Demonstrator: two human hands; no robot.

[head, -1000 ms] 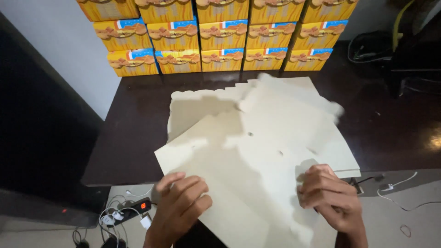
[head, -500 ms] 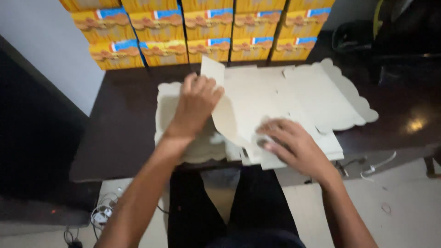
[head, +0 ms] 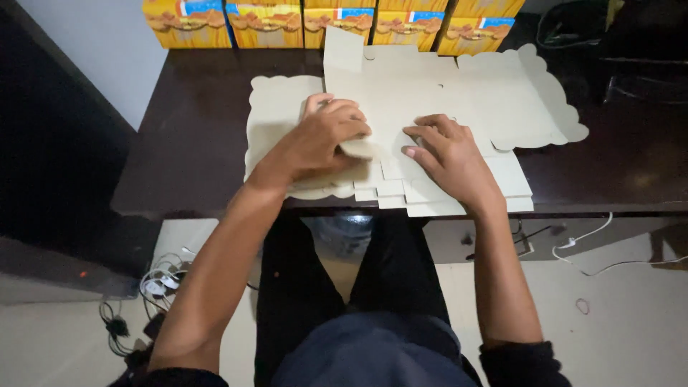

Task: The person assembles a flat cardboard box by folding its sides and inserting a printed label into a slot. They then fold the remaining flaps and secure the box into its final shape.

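A dark brown table (head: pixel 193 136) stands against a pale wall, seen from above, with a light tiled floor (head: pixel 631 322) below its front edge. Along the far side of the table runs a row of orange-yellow printed cartons (head: pixel 265 16), set side by side. Most of the tabletop's middle is taken by a stack of flat, unfolded cardboard box blanks (head: pixel 466 93), beige, with scalloped flaps at the left and right ends and small square tabs hanging over the near edge. The left hand (head: pixel 326 136) lies on the left part of the top blank, fingers curled narrowly around a folded flap pressed beneath them. The right hand (head: pixel 448 154) rests just beside it, flat and open, fingers spread, pressing the sheet down. White cables (head: pixel 161 283) lie tangled on the floor at the left.
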